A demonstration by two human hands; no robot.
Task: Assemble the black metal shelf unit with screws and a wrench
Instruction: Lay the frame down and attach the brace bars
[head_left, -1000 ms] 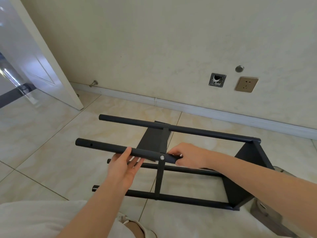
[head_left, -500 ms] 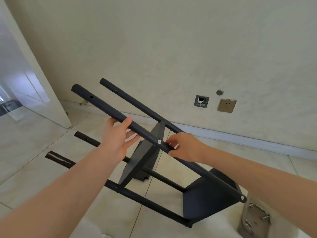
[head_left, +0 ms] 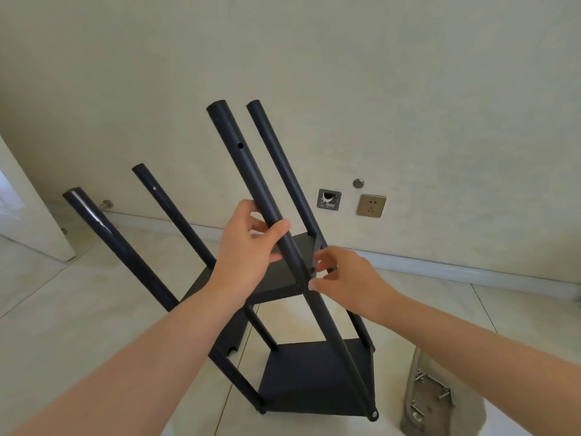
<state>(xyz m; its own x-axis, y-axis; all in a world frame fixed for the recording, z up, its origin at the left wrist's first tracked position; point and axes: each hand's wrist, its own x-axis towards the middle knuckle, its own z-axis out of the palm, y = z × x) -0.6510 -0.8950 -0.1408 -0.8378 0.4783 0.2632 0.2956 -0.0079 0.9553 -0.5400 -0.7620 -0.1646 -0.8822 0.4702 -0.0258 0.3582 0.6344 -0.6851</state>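
Observation:
The black metal shelf unit (head_left: 314,372) stands tilted on the tiled floor, leaning left, with several black tube posts pointing up and two flat shelf panels fixed between them. My left hand (head_left: 248,250) grips the nearest post (head_left: 239,158) about halfway up. My right hand (head_left: 342,278) holds the same post just below, fingers at the corner where the upper shelf panel (head_left: 283,275) meets it. A screw head shows at the lower end of that post (head_left: 373,414).
A grey bag (head_left: 440,401) with several loose screws on it lies on the floor at the lower right. A wall with a socket (head_left: 371,206) and a baseboard runs behind. A white door (head_left: 28,228) stands at the left.
The shelf unit has swung up from lying on its side to nearly upright. Both hands stayed on the near post and rose with it.

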